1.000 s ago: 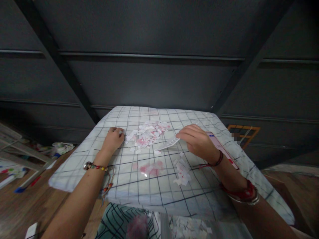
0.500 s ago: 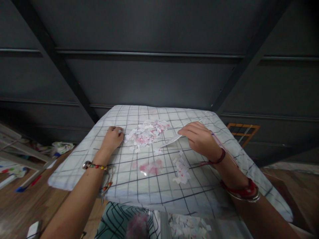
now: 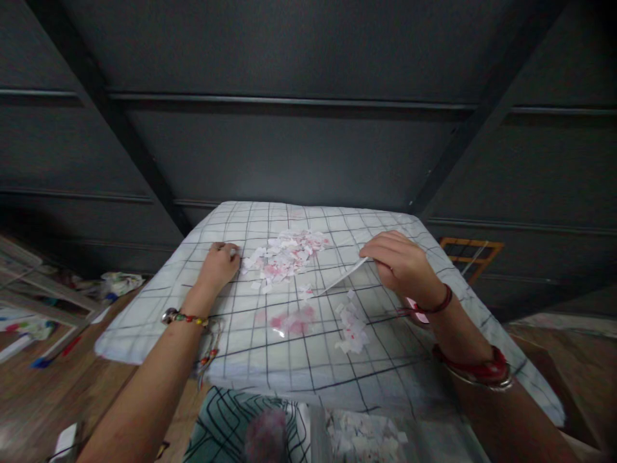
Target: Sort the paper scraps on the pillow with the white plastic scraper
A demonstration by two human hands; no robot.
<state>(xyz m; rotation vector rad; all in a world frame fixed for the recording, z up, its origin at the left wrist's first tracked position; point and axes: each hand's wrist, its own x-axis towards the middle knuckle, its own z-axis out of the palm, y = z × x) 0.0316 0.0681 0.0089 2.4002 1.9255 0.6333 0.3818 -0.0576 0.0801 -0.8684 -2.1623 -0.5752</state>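
Observation:
A loose pile of small torn paper pieces [image 3: 284,257], white with pink and red marks, lies on the checked tablecloth [image 3: 260,218]. Left of the pile my left hand [image 3: 220,262] rests on the cloth with curled fingers. Something small and pale shows at its fingertips, too small to name. My right hand [image 3: 398,260] pinches a thin white strip [image 3: 344,275] that slants down toward a few scraps [image 3: 306,292] at the pile's near edge. A smaller heap of paper scraps [image 3: 353,328] lies below the strip. A clear plastic piece with pink patches [image 3: 293,321] is nearer me.
At the table's near edge are a clear container of paper bits [image 3: 366,437] and a pinkish bundle [image 3: 267,437] on a green patterned cloth [image 3: 216,424]. A dark panelled wall [image 3: 289,154] stands behind. A wooden frame [image 3: 472,257] is at right, a pale rack [image 3: 48,289] at left.
My right hand has drawn back to the right with the strip, whose tip has shifted right and slightly nearer me. My left hand has stayed nearly still.

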